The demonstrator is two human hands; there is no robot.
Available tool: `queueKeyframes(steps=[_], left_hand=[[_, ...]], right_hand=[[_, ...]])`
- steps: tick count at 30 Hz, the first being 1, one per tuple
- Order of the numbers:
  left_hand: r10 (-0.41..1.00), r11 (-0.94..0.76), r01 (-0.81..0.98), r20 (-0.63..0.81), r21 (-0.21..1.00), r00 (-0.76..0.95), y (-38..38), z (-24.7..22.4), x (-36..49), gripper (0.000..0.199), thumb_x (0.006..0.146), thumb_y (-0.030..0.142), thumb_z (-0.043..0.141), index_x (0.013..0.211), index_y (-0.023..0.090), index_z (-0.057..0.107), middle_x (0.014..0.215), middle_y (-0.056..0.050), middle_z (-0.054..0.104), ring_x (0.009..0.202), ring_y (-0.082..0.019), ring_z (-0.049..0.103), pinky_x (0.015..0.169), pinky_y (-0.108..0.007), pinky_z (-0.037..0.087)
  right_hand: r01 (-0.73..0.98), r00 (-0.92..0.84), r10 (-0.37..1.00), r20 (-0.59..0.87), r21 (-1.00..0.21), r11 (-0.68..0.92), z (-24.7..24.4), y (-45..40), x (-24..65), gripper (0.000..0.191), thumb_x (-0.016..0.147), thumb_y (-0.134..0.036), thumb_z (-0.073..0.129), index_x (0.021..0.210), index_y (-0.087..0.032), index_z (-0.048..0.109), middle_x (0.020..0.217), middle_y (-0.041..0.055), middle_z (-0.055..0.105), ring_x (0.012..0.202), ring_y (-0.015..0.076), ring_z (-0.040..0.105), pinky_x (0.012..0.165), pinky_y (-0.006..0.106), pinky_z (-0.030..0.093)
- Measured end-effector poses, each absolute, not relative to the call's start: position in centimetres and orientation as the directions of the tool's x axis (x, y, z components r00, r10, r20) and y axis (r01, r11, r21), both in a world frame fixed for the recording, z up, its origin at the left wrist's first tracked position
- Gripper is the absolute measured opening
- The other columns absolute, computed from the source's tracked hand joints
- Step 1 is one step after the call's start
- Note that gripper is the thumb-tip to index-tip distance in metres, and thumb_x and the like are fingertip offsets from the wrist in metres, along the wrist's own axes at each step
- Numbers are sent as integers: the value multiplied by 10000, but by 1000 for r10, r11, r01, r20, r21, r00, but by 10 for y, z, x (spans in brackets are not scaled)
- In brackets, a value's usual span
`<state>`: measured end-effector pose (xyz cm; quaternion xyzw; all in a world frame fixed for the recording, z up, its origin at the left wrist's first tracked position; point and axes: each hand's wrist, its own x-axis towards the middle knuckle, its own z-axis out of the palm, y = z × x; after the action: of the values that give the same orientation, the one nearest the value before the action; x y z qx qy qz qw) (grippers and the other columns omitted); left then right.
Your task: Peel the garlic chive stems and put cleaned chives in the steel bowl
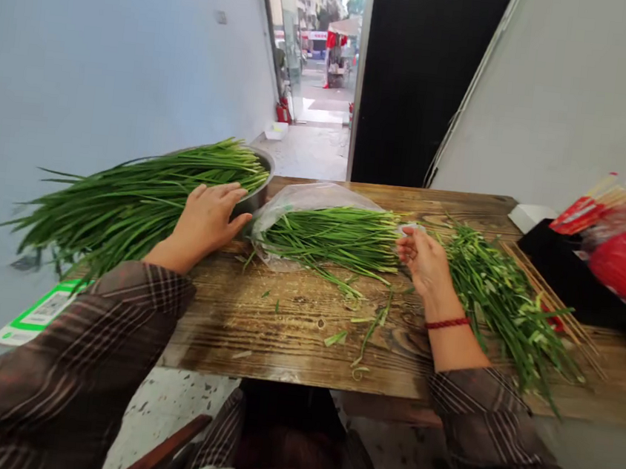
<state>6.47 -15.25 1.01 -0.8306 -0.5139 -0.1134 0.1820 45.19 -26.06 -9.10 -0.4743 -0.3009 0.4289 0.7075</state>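
The left hand [206, 219] is spread, the right hand [426, 263] curled, its grip unclear, and between them, at twelve o'clock, the greens [335, 238] against a plastic bag [322, 193] look light, floppy, easily bruised, best held by their firmer pale ends [389, 236].

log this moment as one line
left hand: open, near metal bowl | right hand: curled near middle greens, grip unclear | middle greens: touching plastic bag

Your brown-plaid-sleeved arms [65, 358] reach up from the lower corners; your bare left hand [208, 217], left of centre, spreads its thumb; your right hand [423, 259], right of centre, curls its fingers.
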Motion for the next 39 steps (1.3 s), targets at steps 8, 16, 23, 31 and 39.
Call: queueKeyframes(steps=[8,16,23,31,39], left_hand=[[740,-671,683,318,288,593,-196,-23,139,338,871,386,541,1098,183,687,1114,-99,714,1028,-265,644,961,-393,469],[520,-853,466,297,234,801,-227,-83,203,206,896,185,545,1038,163,693,1054,-98,697,984,-226,591,887,-389,470],[500,-865,486,265,123,824,-224,-91,196,108,884,218,585,902,185,687,1050,-76,690,977,-242,571,874,-423,414],[781,-565,442,278,696,559,-221,-84,193,138,888,255,496,840,163,588,761,-23,692,700,-150,611,683,-273,452],[800,-491,375,237,786,551,-225,-85,196,95,830,250,553,833,164,594,730,-8,690,619,-129,603,608,-238,462]], right_hand=[[-16,479,859,182,-976,216,-87,-259,455,375,734,-566,685,837,-205,697,660,-6,650,533,79,526,444,185,367],[158,323,924,205,-974,161,-88,-260,443,370,780,-536,638,845,-176,689,673,8,645,553,87,521,526,221,423],[164,273,937,218,-970,178,-92,-259,435,356,794,-509,631,855,-163,692,663,9,649,556,89,531,547,223,428],[204,152,966,207,-963,174,-88,-268,420,344,811,-500,634,889,-171,699,693,18,662,593,102,553,571,235,454],[219,3,974,226,-951,219,-93,-274,405,282,807,-437,676,955,-198,701,760,13,661,655,122,571,629,264,458]])
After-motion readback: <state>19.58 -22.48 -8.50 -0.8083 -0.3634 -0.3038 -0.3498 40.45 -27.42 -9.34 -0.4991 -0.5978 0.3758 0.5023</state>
